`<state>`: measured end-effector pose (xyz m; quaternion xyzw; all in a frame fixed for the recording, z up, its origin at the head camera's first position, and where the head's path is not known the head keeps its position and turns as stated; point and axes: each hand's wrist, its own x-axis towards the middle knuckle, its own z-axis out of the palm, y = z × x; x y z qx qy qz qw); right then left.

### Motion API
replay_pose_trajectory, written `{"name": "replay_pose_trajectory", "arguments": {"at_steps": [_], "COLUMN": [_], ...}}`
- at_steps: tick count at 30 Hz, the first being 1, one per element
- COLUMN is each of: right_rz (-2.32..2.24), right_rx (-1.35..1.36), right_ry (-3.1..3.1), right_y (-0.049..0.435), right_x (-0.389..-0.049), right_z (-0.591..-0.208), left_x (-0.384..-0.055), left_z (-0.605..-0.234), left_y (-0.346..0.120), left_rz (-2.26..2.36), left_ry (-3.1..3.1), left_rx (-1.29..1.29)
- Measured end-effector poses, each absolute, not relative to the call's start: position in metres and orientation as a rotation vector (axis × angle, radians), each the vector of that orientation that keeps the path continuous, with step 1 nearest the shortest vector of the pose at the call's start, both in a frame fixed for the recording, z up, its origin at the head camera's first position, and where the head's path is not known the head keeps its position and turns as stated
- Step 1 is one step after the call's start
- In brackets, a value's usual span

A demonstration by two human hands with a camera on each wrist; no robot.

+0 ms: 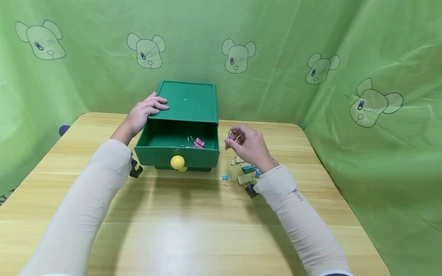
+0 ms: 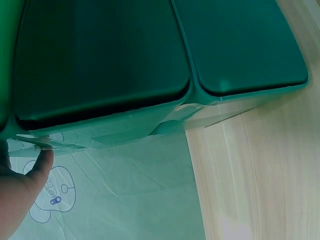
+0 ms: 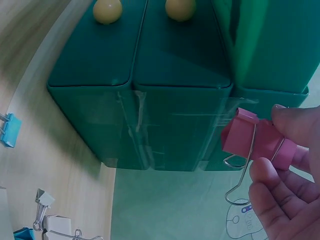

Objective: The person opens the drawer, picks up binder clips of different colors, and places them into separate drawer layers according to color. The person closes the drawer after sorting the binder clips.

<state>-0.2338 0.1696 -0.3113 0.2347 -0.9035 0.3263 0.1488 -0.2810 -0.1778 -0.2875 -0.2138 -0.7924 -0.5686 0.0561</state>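
Observation:
A green drawer cabinet (image 1: 186, 100) stands on the table with its top drawer (image 1: 155, 156) pulled out. Inside that drawer lies a pink binder clip (image 1: 198, 143) with its wire handles spread. My left hand (image 1: 142, 112) rests on the cabinet's upper left edge, fingers extended over the top; its thumb (image 2: 42, 167) shows beside the cabinet wall in the left wrist view. Just right of the open drawer, my right hand (image 1: 251, 147) pinches pink binder clip material (image 3: 242, 135) between thumb and fingers. Whether this is one clip or two, I cannot tell.
Several binder clips, among them a small blue one (image 1: 225, 178), a cream one (image 1: 246, 179) and a black one (image 1: 252, 190), lie right of the cabinet. Black clips (image 1: 136, 169) sit at its left. A yellow knob (image 1: 177, 162) projects from the open drawer. Green curtains surround the table.

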Motion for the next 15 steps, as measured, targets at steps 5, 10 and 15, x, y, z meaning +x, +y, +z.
{"name": "replay_pose_trajectory", "arguments": {"at_steps": [5,10,15], "right_rz": [0.932,0.918,0.902], "right_rx": [0.705,0.728,0.757], "right_ry": [-2.547,-2.504,-2.455], "right_y": [0.168,0.166,0.164], "right_x": [-0.231,-0.228,-0.224], "right_z": [-0.308,-0.304,-0.298], "left_x": [-0.28,-0.28,-0.28], "left_z": [-0.288,-0.288,-0.288], "left_y": [-0.178,-0.178,-0.178], "left_rz": [-1.718,-1.716,-1.729], "left_ry": [-2.401,-2.399,-2.394], "left_rx": [-0.651,-0.656,-0.656]}}
